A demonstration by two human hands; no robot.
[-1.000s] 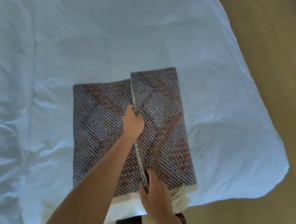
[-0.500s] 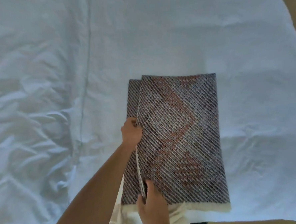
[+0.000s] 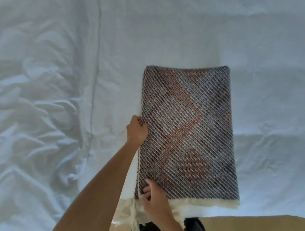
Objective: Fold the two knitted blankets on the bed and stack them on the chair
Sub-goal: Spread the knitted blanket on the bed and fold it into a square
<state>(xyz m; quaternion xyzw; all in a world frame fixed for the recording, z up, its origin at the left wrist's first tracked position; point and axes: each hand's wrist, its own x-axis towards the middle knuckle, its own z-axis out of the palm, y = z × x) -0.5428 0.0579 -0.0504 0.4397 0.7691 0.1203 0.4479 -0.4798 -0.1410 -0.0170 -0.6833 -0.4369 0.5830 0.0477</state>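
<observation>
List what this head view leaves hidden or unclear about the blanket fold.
- Lower layers of the folded blanket: covered by its top layer, so their alignment is unknown.
- Left hand fingertips: tucked at the blanket's left edge, out of sight.
- Right hand: covers the near left corner and part of the cream fringe.
- Second blanket and chair: outside the frame.
- Bed sheet: cut off by the frame edges.

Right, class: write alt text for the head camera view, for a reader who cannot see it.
Two bare hands hold the left edge of a folded knitted blanket lying on a white bed: the left hand grips mid-edge, the right hand pinches the near corner by the cream fringe.
</observation>
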